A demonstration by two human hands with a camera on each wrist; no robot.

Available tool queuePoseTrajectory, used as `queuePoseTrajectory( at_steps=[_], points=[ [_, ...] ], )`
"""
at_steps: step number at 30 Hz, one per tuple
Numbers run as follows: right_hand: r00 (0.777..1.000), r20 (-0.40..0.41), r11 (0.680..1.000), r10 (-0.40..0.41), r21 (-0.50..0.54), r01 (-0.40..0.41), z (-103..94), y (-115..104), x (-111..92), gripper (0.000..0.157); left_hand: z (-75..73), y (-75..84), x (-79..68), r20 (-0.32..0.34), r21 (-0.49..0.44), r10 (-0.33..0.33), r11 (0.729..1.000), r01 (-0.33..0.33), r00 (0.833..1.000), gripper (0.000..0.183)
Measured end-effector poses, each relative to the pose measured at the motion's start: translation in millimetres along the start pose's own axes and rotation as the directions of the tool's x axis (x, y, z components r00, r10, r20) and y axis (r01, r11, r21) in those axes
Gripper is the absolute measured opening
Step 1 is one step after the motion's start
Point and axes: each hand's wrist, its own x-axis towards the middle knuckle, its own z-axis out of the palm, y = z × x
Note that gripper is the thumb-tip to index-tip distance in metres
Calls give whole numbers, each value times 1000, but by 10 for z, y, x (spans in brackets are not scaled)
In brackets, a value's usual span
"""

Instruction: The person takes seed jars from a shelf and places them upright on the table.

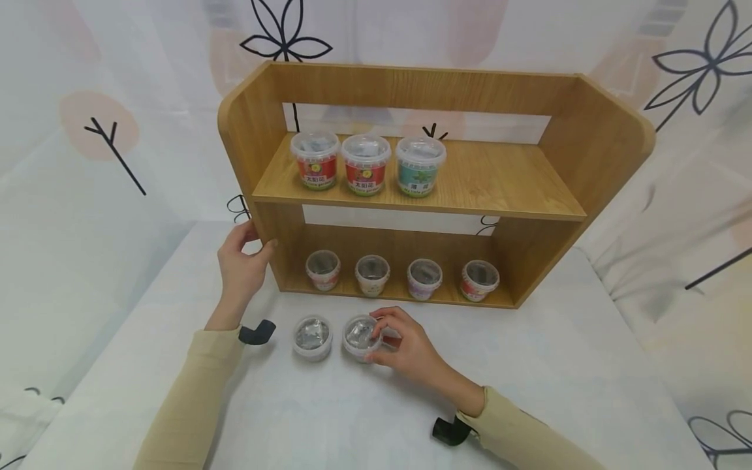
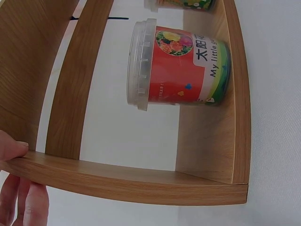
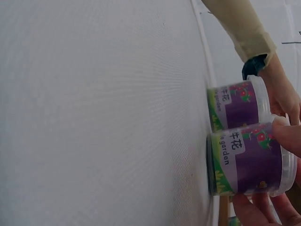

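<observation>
My left hand [image 1: 242,269] grips the left side panel of a wooden two-tier shelf [image 1: 423,207]; in the left wrist view the thumb lies on one face of the board and the fingers [image 2: 35,203] on the other. Down on the table, my right hand [image 1: 414,346] holds a lidded plastic tub [image 1: 356,334] near its lid. The right wrist view shows its purple label [image 3: 254,162], with thumb and fingers on opposite sides and its base at the table. A matching purple tub [image 1: 312,337] stands just left of it.
Two red-labelled tubs [image 1: 317,171] and a teal one [image 1: 420,177] stand on the upper tier. Several more tubs line the lower tier, from a pinkish one [image 1: 324,281] at left to a red one [image 1: 473,290] at right. A white cloth covers the table [image 1: 329,418].
</observation>
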Motion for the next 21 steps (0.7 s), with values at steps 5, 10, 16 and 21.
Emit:
queuePoseTrajectory(
  at_steps=[5,10,16,21],
  points=[
    [999,33,1000,5,2,-6,-15,32,-7,32,-3,4,6,0,-11,7,1000,-7,1000,46],
    [999,43,1000,0,2,0,4,204,-5,36,-3,5,6,-1,3,4,1000,-4,1000,47],
    [999,41,1000,-10,-8,10,0,377,-8,39,-7,5,1,-2,3,12,1000,-12,1000,46],
    [998,33,998,-59,15,59,-36,382,-3,42,-11,9,-1,-3,17,16,1000,-16,1000,46]
  ],
)
